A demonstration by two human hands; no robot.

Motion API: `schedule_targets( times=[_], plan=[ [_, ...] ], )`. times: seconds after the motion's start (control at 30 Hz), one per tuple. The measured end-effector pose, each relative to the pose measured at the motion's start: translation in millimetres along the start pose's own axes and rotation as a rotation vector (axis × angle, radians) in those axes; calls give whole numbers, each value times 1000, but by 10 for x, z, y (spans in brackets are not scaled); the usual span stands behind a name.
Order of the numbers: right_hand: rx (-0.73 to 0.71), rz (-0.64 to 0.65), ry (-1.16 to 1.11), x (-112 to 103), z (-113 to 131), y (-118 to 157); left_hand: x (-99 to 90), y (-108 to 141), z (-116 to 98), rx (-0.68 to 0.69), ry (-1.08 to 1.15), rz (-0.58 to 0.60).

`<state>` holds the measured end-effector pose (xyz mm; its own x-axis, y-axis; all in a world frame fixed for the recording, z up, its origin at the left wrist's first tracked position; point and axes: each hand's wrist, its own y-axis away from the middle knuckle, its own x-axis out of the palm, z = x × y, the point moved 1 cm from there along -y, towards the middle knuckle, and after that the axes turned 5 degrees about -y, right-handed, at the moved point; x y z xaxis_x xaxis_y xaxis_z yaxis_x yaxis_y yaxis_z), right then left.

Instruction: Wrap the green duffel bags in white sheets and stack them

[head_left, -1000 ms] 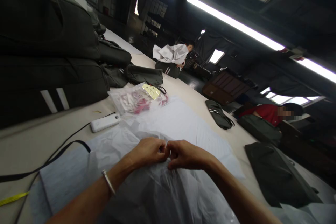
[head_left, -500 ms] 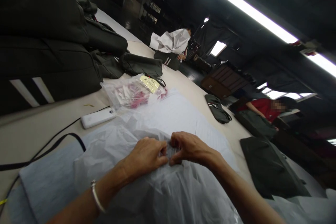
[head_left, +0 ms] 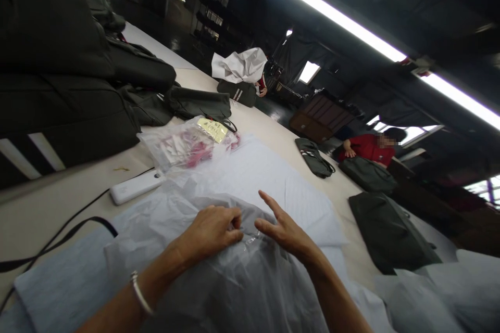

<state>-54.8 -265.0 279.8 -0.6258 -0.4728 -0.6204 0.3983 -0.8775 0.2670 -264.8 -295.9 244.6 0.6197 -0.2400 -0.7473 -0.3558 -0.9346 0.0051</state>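
Observation:
A large translucent plastic bag point(head_left: 234, 291) lies in front of me, over something dark that shows dimly through it. My left hand point(head_left: 214, 229), with a bracelet at the wrist, is closed in a pinch on the bag's gathered edge. Just to its right, my right hand point(head_left: 285, 229) has its thumb and fingers apart and holds nothing. A shiny strip of clear tape point(head_left: 251, 239) sits on the plastic between the hands. Beyond the bag, white paper sheets point(head_left: 269, 177) are spread on the table.
Dark green bags point(head_left: 58, 119) are heaped at the left. Near them lie a pouch of red and white pieces point(head_left: 183, 145), a white power bank point(head_left: 136, 187) and a black strap point(head_left: 70, 239). A dark bag point(head_left: 390, 231) rests at right. A co-worker in red point(head_left: 367, 148) stands across the table.
My right hand has let go of the plastic and opened, drawing slightly away from the left. The left hand keeps its pinch. The camera view has shifted a little.

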Motion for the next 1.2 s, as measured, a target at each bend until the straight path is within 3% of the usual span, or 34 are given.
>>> schedule_targets(
  times=[0.23,0.43,0.57,0.67,0.77,0.87,0.93,1.03,1.2],
  plan=[
    [-75,-28,161,229,-150,15,-75,17,-49,-16,-112,-49],
    [-99,-13,166,228,-137,4,-305,17,297,-200,-334,-183],
    [-92,-14,134,217,-116,-19,-577,205,485,-287,-451,-281],
    [-87,-63,37,130,-64,45,-661,399,348,-210,-494,-440],
    [-116,-203,-14,-34,-3,324,-470,513,93,114,-463,-495],
    [-129,-302,115,-143,-44,750,-102,501,-13,319,-500,-352],
    [-93,-338,266,-150,-172,1003,115,432,42,293,-541,-257],
    [49,-345,416,-94,-470,1213,307,304,239,213,-563,-214],
    [174,-323,373,-4,-803,1204,468,107,633,281,-467,-269]
  ],
)
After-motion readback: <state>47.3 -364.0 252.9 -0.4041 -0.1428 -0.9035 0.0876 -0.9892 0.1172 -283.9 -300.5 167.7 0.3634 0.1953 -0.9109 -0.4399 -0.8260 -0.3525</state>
